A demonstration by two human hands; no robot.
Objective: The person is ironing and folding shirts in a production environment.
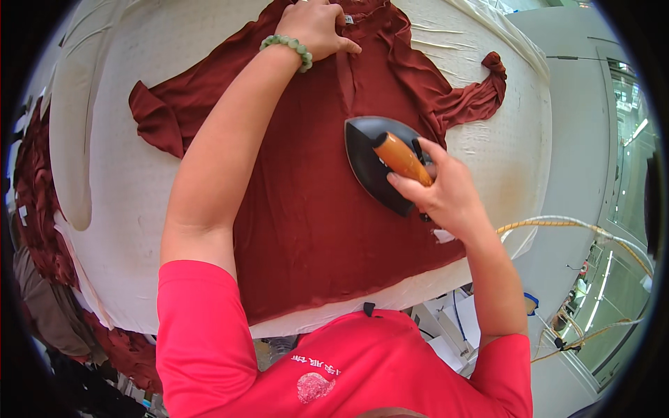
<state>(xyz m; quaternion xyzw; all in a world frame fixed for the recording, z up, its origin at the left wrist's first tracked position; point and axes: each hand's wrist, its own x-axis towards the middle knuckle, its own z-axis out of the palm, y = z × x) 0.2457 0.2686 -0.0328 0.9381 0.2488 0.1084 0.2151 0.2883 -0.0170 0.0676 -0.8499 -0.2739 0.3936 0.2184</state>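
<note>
A dark red long-sleeved blouse (300, 181) lies spread on a padded, cream-covered ironing table (125, 209), collar at the far side and both sleeves out sideways. My right hand (446, 188) is closed round the orange-brown handle of a dark iron (380, 177). The iron rests on the blouse front, right of the neck opening, its tip pointing far left. My left hand (313, 28), with a green bead bracelet (287, 49) at its wrist, lies on the blouse beside the collar. Its thumb stretches apart from the other fingers, which are partly cut off by the frame.
A narrow padded sleeve board (73, 153) is at the table's left. Dark red garments (42, 188) hang or pile beyond it. From the iron's side a wrapped hose (557, 221) arches right. A white tag (443, 236) lies near the blouse's lower right edge.
</note>
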